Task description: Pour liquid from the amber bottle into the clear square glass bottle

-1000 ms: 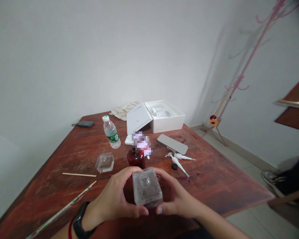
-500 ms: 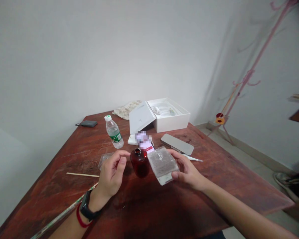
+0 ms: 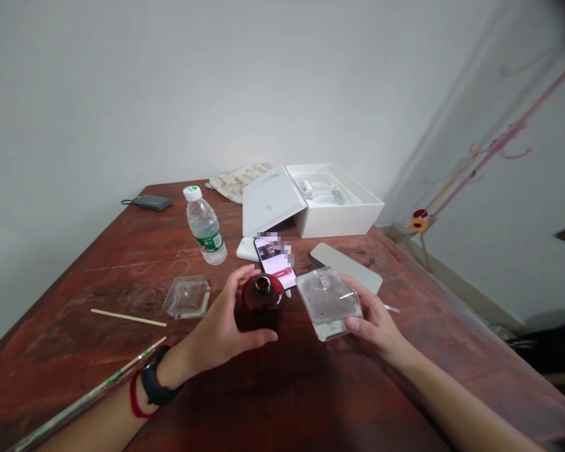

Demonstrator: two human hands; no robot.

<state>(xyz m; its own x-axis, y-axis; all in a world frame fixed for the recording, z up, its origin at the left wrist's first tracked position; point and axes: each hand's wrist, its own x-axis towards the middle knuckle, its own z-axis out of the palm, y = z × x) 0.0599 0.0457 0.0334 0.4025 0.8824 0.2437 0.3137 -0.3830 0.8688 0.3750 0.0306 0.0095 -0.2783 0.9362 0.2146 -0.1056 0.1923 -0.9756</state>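
A dark red glass bottle (image 3: 262,301) with an uncapped narrow neck stands upright on the table. Around its left side curves my left hand (image 3: 226,326), thumb and fingers spread wide; whether a fingertip touches the glass I cannot tell. My right hand (image 3: 374,320) grips a clear square container (image 3: 330,304) by its right edge, tilted, just right of the bottle. A clear square lid-like piece (image 3: 187,296) lies left of my left hand. Near it are a thin wooden stick (image 3: 129,317) and a long stick in a clear wrapper (image 3: 94,392).
A water bottle (image 3: 204,226) stands at the back left, with a dark grey pouch-like device (image 3: 153,202) farther off. Behind the red bottle lie a lit phone (image 3: 275,260), a white case (image 3: 247,249) and a silver flat case (image 3: 346,267). An open white box (image 3: 339,216) and a cloth (image 3: 238,182) are farther back.
My left hand has moved right and opened around the red bottle. My right hand has shifted slightly right with the container. The camera view has shifted too.
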